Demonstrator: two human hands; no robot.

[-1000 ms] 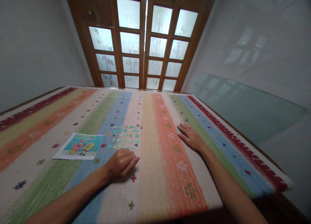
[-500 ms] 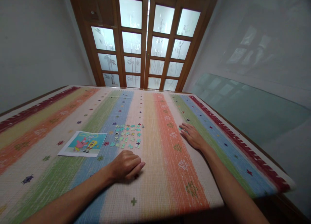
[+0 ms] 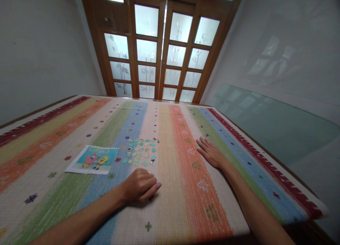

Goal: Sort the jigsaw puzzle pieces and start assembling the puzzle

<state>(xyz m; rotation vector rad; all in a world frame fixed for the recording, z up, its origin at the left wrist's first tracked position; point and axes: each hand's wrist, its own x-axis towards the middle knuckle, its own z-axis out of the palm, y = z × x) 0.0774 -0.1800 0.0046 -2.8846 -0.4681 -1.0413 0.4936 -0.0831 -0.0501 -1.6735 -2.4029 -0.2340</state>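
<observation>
My left hand (image 3: 141,187) rests on the striped cloth (image 3: 172,209) with its fingers curled loosely together; nothing shows in them. Just beyond it lie several small teal jigsaw pieces (image 3: 141,151), spread in loose rows. A printed cartoon picture (image 3: 92,159) lies flat to the left of the pieces. My right hand (image 3: 210,152) lies palm down on the cloth at the right, fingers stretched out and apart, holding nothing.
The cloth covers a large table whose right edge (image 3: 268,167) runs close to a glass panel (image 3: 273,121) leaning on the wall. Wooden doors with frosted panes (image 3: 159,50) stand behind the table's far end.
The view has tilted a little. My left hand has slid slightly rightward along the cloth; my right hand has stayed flat in about the same spot.
</observation>
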